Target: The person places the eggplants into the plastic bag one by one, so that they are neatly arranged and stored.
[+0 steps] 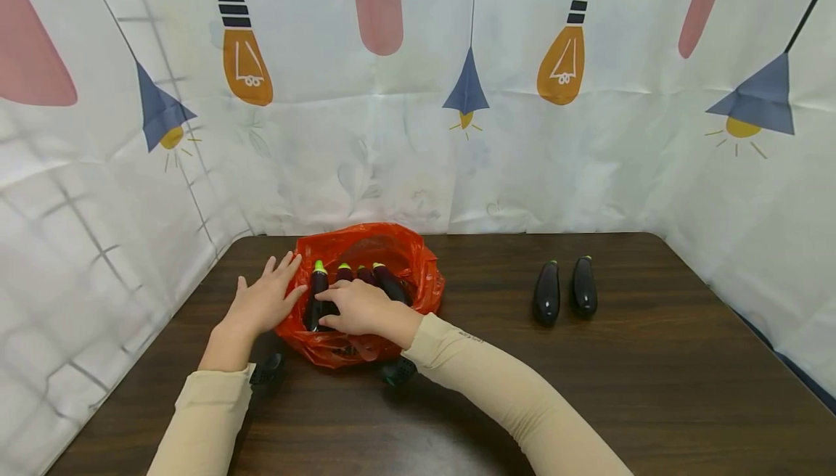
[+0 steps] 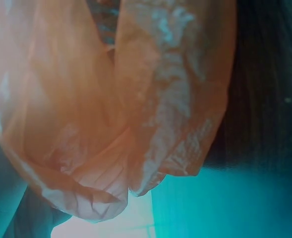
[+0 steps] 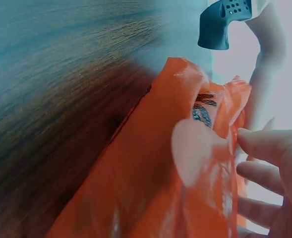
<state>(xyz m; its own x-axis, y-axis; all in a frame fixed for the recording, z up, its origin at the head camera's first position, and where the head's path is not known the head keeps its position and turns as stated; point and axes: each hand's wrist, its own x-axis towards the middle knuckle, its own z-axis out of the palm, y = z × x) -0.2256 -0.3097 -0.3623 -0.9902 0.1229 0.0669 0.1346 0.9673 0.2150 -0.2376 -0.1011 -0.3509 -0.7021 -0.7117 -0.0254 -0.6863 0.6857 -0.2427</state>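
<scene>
A red plastic bag [image 1: 427, 284] stands with its mouth wide, several dark eggplants inside. At its left rim is my left hand [image 1: 261, 305], fingers spread and straight; the left wrist view is filled by the bag's crinkled side [image 2: 170, 99]. My right hand [image 1: 366, 307] reaches over the front of the mouth, thumb and fingers apart above the leftmost eggplant [image 1: 318, 280], which has a green stem end. Another eggplant [image 1: 390, 284] leans at the right inside. In the right wrist view, the fingers [image 3: 262, 176] look loosely extended behind the bag's edge [image 3: 146, 148].
Two more eggplants, one [image 1: 546, 294] beside the other [image 1: 584, 287], lie on the right part of the brown wooden table [image 1: 653, 360]. Behind the table hangs a white cloth [image 1: 405, 149] printed with lamps. Dark wrist cameras [image 1: 268, 368] sit under the forearms.
</scene>
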